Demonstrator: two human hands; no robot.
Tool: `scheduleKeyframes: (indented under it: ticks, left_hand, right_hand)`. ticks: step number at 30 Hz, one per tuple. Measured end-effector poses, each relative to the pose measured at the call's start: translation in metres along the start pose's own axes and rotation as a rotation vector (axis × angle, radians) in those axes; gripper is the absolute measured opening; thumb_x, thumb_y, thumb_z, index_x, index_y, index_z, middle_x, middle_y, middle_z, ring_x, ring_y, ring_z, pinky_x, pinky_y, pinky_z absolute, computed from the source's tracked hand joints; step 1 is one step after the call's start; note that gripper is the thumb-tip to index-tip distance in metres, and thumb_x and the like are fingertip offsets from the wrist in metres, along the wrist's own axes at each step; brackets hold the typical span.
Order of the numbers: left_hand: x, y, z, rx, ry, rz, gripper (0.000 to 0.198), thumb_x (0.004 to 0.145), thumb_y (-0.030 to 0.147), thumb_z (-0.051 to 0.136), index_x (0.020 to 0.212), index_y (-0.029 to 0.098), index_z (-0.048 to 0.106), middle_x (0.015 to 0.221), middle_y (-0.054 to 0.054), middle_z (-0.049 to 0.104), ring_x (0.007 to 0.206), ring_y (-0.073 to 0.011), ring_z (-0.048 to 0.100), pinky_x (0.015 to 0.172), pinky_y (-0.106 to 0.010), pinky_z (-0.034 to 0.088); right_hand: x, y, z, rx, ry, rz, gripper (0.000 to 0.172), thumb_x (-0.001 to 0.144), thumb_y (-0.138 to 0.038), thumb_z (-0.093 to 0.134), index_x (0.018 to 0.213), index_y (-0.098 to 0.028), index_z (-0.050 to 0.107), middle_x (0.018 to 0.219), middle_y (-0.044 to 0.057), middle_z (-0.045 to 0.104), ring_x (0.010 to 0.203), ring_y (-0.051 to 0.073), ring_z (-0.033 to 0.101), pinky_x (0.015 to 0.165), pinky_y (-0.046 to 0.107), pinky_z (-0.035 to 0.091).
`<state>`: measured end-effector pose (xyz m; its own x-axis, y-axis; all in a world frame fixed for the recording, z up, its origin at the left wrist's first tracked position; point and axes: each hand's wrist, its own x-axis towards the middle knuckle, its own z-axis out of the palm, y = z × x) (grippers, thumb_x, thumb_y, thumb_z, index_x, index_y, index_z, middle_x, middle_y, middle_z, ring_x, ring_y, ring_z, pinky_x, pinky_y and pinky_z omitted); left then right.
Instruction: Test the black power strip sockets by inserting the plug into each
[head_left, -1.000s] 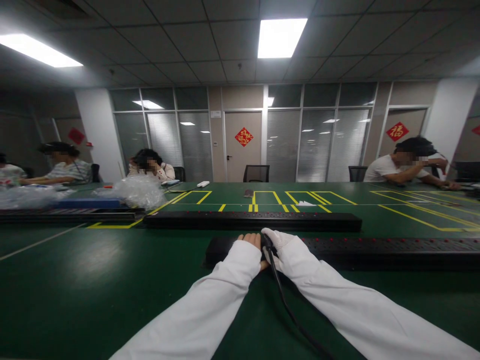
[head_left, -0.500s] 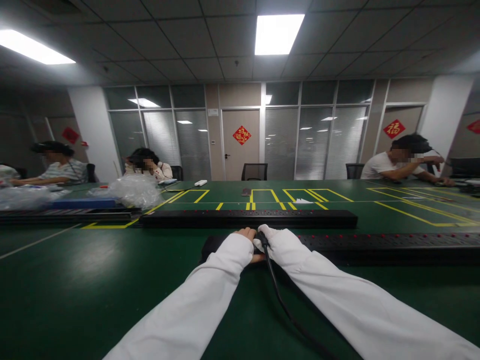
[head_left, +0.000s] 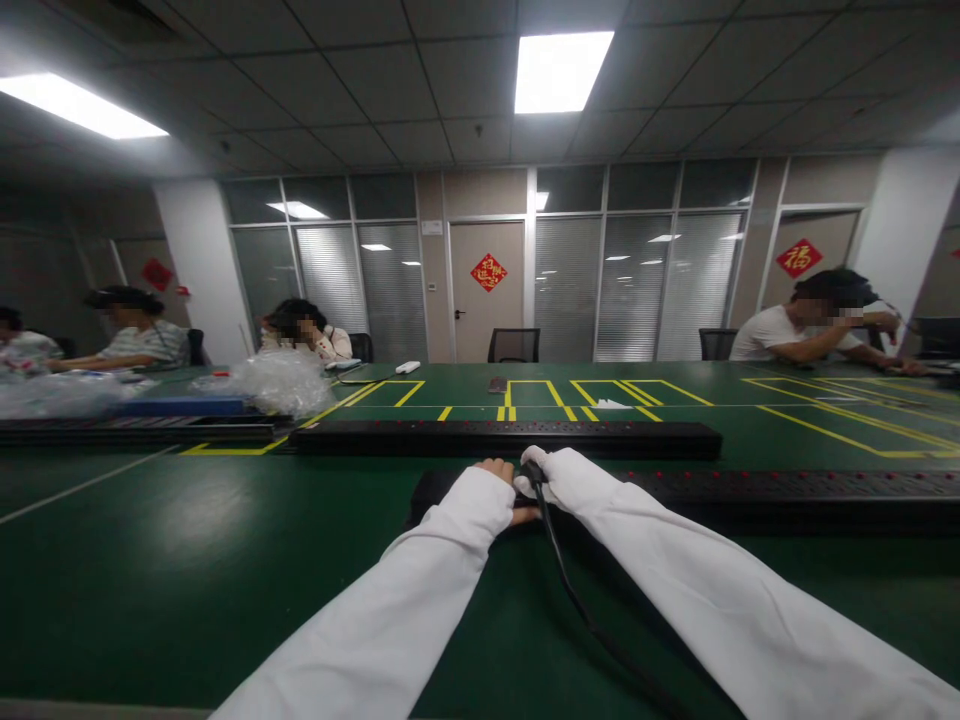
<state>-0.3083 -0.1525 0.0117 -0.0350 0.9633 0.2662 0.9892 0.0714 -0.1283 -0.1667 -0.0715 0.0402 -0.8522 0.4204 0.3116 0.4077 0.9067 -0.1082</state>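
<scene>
A long black power strip with a row of red dots lies across the green table in front of me. My left hand is closed around this strip near its left end, fingers over the far side and thumb along the near side. Close beside it, my right hand, in a white glove, grips a black plug at the strip's top. From the plug a black cable runs down toward me between my forearms. The plug's front end is hidden, so I cannot tell whether it sits in a socket.
A second black power strip lies just beyond. Clear plastic bags, a blue box and dark metal rails are at the left. Yellow tape marks the far tabletop. Several people sit across the table.
The view has shifted slightly, so everything appears a little further right. My hands keep the same grip on the strip and plug.
</scene>
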Motion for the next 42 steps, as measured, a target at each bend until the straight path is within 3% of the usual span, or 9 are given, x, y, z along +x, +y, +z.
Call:
scheduleKeyframes:
  ticks: [5, 11, 19, 23, 28, 37, 42]
  left_hand:
    - [0.002, -0.001, 0.001, 0.019, -0.035, 0.024, 0.079, 0.067, 0.076, 0.043, 0.111, 0.012, 0.053, 0.1, -0.014, 0.061, 0.09, -0.0301, 0.057, 0.077, -0.038, 0.044]
    - [-0.003, -0.001, 0.003, 0.014, 0.038, 0.026, 0.076, 0.068, 0.074, 0.044, 0.113, 0.014, 0.052, 0.099, -0.012, 0.061, 0.09, -0.0285, 0.057, 0.08, -0.037, 0.044]
    - [0.001, -0.001, 0.004, 0.012, -0.001, 0.029, 0.075, 0.069, 0.073, 0.042, 0.113, 0.012, 0.052, 0.099, -0.013, 0.061, 0.091, -0.0292, 0.057, 0.079, -0.038, 0.044]
    - [-0.002, -0.001, 0.002, 0.008, 0.033, 0.027, 0.075, 0.067, 0.072, 0.046, 0.115, 0.014, 0.05, 0.1, -0.012, 0.061, 0.09, -0.0287, 0.057, 0.079, -0.037, 0.044]
    - [-0.004, 0.0, 0.002, -0.004, 0.065, 0.013, 0.071, 0.071, 0.07, 0.043, 0.111, 0.013, 0.052, 0.097, -0.014, 0.061, 0.09, -0.029, 0.057, 0.079, -0.037, 0.043]
    - [-0.003, -0.001, 0.004, -0.025, 0.074, 0.015, 0.074, 0.069, 0.073, 0.043, 0.11, 0.012, 0.052, 0.097, -0.015, 0.06, 0.091, -0.0301, 0.056, 0.079, -0.037, 0.042]
    - [-0.003, 0.0, 0.003, -0.032, 0.074, 0.011, 0.075, 0.069, 0.074, 0.042, 0.11, 0.012, 0.052, 0.098, -0.015, 0.06, 0.092, -0.0302, 0.056, 0.08, -0.037, 0.042]
  right_hand:
    - [0.0, 0.002, -0.001, 0.109, 0.035, -0.02, 0.04, 0.083, -0.057, 0.041, 0.098, -0.022, 0.055, 0.07, 0.0, 0.062, 0.06, 0.012, 0.055, 0.056, 0.021, 0.038]
    - [-0.002, -0.001, -0.004, 0.203, 0.066, 0.013, 0.035, 0.081, -0.053, 0.048, 0.095, -0.023, 0.059, 0.08, 0.002, 0.064, 0.068, 0.013, 0.057, 0.061, 0.023, 0.041]
    - [-0.006, -0.003, -0.002, 0.131, 0.101, 0.026, 0.038, 0.082, -0.052, 0.047, 0.105, -0.024, 0.057, 0.088, 0.003, 0.065, 0.071, 0.014, 0.058, 0.064, 0.023, 0.042]
    - [-0.008, -0.004, 0.002, 0.091, 0.164, 0.0, 0.037, 0.081, -0.051, 0.049, 0.106, -0.024, 0.057, 0.095, 0.003, 0.064, 0.071, 0.013, 0.059, 0.065, 0.023, 0.043]
    - [-0.012, 0.002, 0.0, 0.213, 0.283, 0.052, 0.034, 0.08, -0.05, 0.049, 0.099, -0.024, 0.06, 0.081, 0.001, 0.065, 0.065, 0.012, 0.057, 0.062, 0.023, 0.043]
    - [-0.01, 0.035, -0.005, 0.32, 0.206, 0.279, 0.022, 0.077, -0.04, 0.053, 0.086, -0.024, 0.063, 0.065, -0.002, 0.064, 0.06, 0.012, 0.058, 0.059, 0.022, 0.044]
    - [-0.011, 0.035, -0.005, 0.202, 0.153, 0.239, 0.022, 0.076, -0.044, 0.055, 0.086, -0.025, 0.063, 0.062, -0.004, 0.064, 0.059, 0.013, 0.058, 0.058, 0.023, 0.044]
